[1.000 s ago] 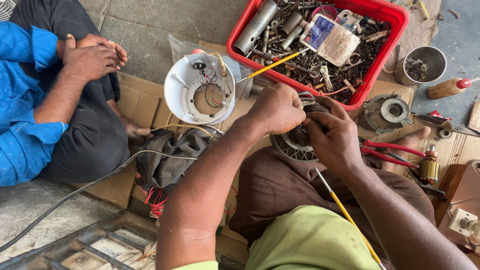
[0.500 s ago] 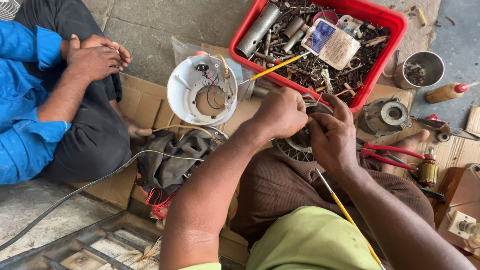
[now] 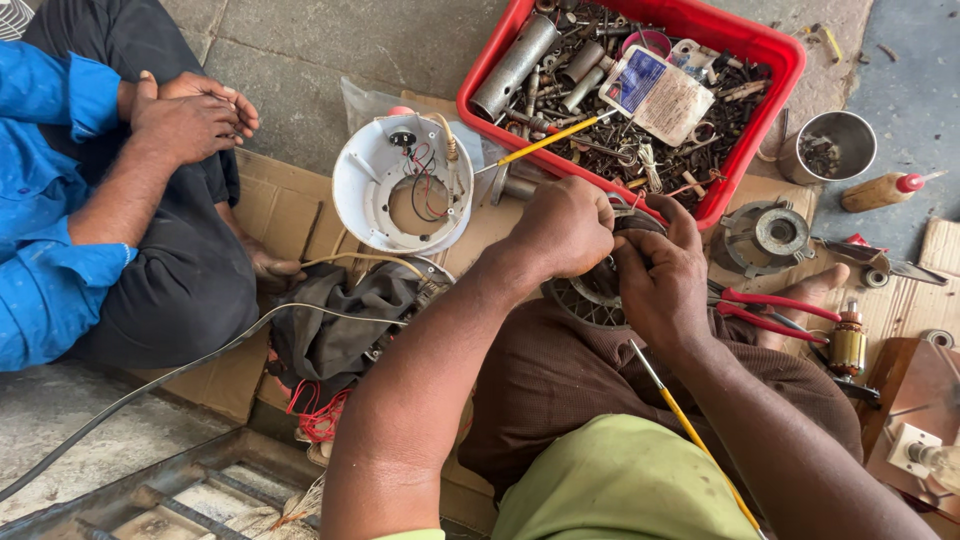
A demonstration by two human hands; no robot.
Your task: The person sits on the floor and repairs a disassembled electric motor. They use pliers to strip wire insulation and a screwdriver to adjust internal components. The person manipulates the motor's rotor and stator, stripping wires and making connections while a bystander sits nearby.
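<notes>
Both of my hands close around a round grey metal motor part [image 3: 592, 292] with ribbed vents, held over my lap. My left hand [image 3: 565, 228] grips its upper left side. My right hand [image 3: 662, 280] wraps the right side, fingers curled over the top. Most of the part is hidden by my fingers. A white round housing [image 3: 402, 186] with red and black wires lies just left of my hands on cardboard [image 3: 290, 205]. A thin yellow-handled tool [image 3: 690, 432] rests across my right forearm and lap.
A red crate [image 3: 780, 60] of sockets, bolts and scrap sits ahead. Right of it are a steel cup [image 3: 838, 146], a small bottle [image 3: 880, 191], a grey motor cover [image 3: 766, 235], red-handled pliers [image 3: 770, 310] and an armature [image 3: 848, 340]. Another person in blue [image 3: 50, 190] sits at left. A dark cloth [image 3: 345, 320] lies nearby.
My hands stay on the motor part, with small shifts of the fingers. The view has drifted slightly, and the other person's hands remain clasped.
</notes>
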